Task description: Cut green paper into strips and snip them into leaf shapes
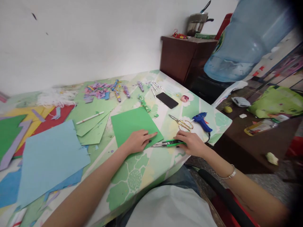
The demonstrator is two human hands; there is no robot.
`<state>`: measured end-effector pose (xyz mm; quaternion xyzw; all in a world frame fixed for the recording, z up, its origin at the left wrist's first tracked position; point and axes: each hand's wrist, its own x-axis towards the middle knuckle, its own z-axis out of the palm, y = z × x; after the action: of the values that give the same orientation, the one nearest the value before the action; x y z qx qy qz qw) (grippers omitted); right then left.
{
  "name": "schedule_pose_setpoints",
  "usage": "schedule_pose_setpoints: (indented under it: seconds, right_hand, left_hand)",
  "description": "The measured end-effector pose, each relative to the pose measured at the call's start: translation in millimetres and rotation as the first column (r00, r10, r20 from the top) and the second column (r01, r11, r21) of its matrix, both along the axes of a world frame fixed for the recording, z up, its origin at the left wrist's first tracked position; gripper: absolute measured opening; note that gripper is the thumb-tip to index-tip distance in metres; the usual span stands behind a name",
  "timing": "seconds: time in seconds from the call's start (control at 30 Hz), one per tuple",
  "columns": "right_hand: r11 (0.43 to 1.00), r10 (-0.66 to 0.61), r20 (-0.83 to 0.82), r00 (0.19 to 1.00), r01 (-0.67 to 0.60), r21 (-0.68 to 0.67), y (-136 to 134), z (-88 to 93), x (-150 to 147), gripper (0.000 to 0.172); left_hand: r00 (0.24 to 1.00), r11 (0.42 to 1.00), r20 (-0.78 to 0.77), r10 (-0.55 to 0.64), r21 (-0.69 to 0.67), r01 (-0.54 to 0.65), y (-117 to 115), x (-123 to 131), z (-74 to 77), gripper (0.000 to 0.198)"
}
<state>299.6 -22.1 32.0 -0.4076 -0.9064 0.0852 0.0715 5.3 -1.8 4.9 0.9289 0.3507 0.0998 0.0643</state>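
A green sheet of paper point(130, 121) lies on the patterned tablecloth in front of me. My left hand point(137, 141) rests on its near part, index finger stretched out and pointing toward the right corner. In my right hand point(193, 143) is a green utility knife point(171, 143), its blade extended to the left by the sheet's near right edge. Whether the blade touches the paper I cannot tell. Just beyond the right hand lie gold-handled scissors point(187, 125), and a blue glue gun point(202, 121) sits to their right.
Farther back are a black phone point(167, 100), white pens point(153, 90), small wrapped paper rolls point(126, 91) and a pile of paper scraps point(98, 90). Light blue paper point(54, 157) and other coloured sheets cover the left side. A large water bottle point(236, 53) stands beyond the table's right edge.
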Motion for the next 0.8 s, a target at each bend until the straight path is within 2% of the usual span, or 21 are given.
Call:
schedule_pose_setpoints:
  seconds: [0.23,0.53,0.8]
  right_hand:
    - [1.0,0.0,0.007,1.0,0.0,-0.016,4,2.1,4,0.028]
    - [0.999,-0.026,-0.006,1.0,0.025,-0.036,1,-0.1,2,0.027]
    - [0.997,-0.072,-0.011,0.997,0.072,-0.031,1,-1.1,5,0.023]
  left_hand:
    - [0.996,0.998,0.086,0.0,-0.07,0.006,-2,-6,-1.1,0.045]
    - [0.982,0.981,0.184,-0.046,-0.179,0.079,-22,-67,1.6,0.033]
    - [0.98,0.981,0.195,-0.025,-0.186,0.062,-25,-66,0.6,0.037]
